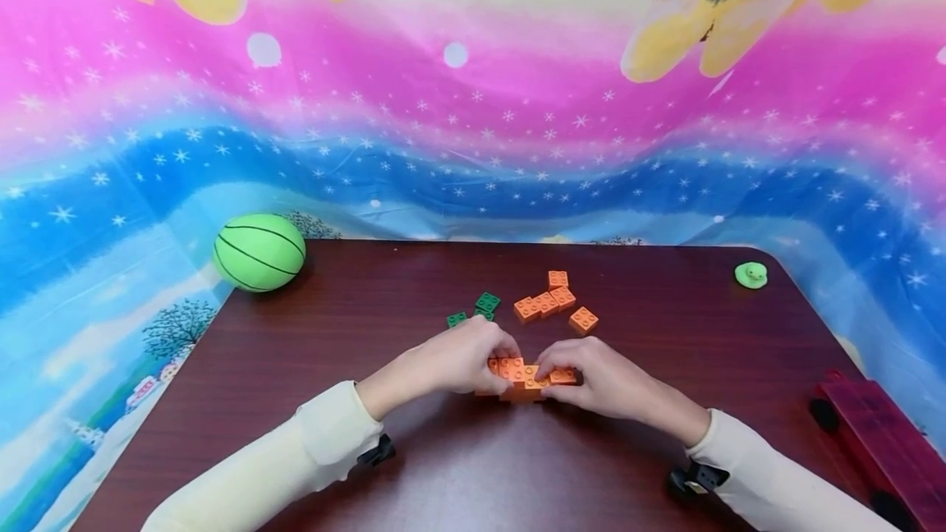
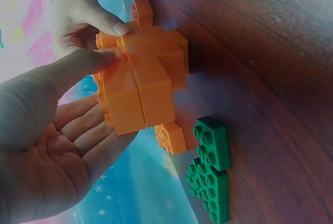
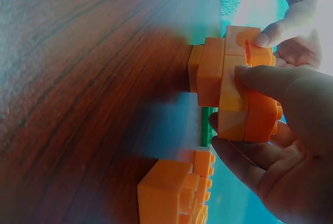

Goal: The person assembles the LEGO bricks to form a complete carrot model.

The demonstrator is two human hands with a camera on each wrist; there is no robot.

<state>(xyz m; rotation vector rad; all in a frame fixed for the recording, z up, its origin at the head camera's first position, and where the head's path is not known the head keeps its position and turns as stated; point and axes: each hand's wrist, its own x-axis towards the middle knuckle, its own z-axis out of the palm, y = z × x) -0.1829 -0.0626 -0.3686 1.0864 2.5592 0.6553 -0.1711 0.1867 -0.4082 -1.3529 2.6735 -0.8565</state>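
Table (image 1: 355, 294): one, and you're working low over it; I can't tell whether the base of your build (image 2: 148, 73) touches it, but a firm rest beneath should steady the press.
Truck (image 1: 890, 442): one, red, out at the right edge, two black wheels showing.
Ball (image 1: 259, 253): one, green, sitting at the back left corner.
Left hand (image 1: 466, 355): gripping the build's left end, thumb on the near face; this looks like your brace, so hold it level.
Right hand (image 1: 599, 376): pinching the right end between thumb and fingers; squeeze straight down, no twisting, so the top row seats evenly.
Build: one, all orange, right between your hands; four layers seem to show, narrower below, so support those overhanging ends from underneath as you press. Your fingers hide its full brick count.
Duck (image 1: 751, 275): one, green, back right.
Orange bricks (image 1: 584, 319): five loose, beyond your hands.
Green bricks (image 1: 488, 301): at least three, just past your left hand.
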